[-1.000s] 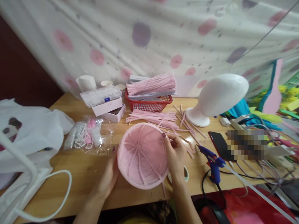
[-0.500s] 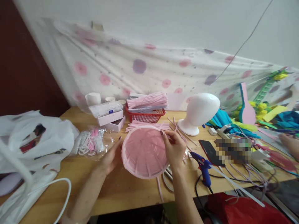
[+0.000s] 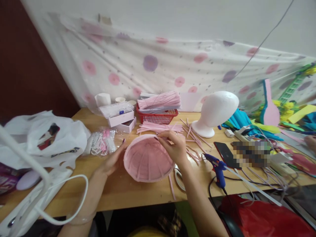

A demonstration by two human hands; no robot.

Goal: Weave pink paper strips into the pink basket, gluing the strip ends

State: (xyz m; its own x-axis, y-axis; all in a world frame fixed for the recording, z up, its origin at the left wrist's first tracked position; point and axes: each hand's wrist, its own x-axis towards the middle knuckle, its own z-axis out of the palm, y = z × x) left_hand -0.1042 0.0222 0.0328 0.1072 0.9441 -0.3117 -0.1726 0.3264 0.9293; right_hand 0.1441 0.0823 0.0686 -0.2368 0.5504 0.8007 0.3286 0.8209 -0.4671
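Observation:
A pink, bowl-shaped piece with ribs fanning out inside it is tilted above the wooden table, its hollow side toward me. My left hand supports its left side, thumb up near the rim and the other fingers hidden behind. At the upper right rim, my right hand pinches the edge between thumb and fingers. Just beyond the piece lie loose pink fuzzy strips. Scissors rest partly hidden by my right forearm, and a blue glue gun lies to the right.
Behind stand a red basket of pink strips and a white foam head. Bagged beads, boxes and a white plastic bag are left. A phone and cables lie right. Another person's hand shows at the right edge.
The pink piece has tipped, so its opening looks narrower and deeper. My right hand has shifted left along the rim. The camera view has moved slightly.

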